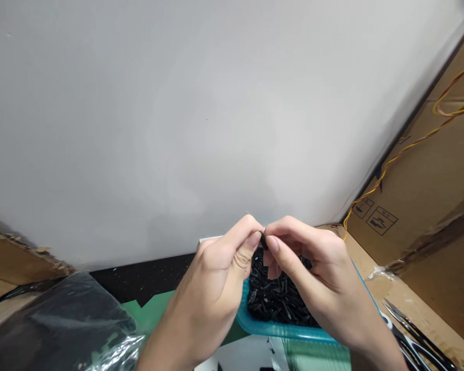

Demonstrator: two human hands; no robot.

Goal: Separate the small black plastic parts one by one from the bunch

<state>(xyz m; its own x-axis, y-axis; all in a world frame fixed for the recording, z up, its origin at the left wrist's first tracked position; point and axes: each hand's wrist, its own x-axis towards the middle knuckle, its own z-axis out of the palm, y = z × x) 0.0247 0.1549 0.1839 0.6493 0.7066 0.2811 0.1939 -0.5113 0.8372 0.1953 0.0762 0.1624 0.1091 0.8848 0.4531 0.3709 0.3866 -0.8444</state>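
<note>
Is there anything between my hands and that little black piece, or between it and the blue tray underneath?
Nothing visible. The left hand and right hand already pinch the small black piece between their fingertips, directly over the blue tray of black pieces, with only open air below it.

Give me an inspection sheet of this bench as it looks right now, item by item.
Surface: green mat, partly covered.
Job's things: small black piece pinched between both hands; teal tray heaped with black pieces.
Clutter: black plastic bag at left; scissors at right.
Grippers: left hand and right hand meet fingertip to fingertip above the tray.
Cables: yellow and red wires along the cardboard.
Surroundings: white wall; cardboard panel.
</note>
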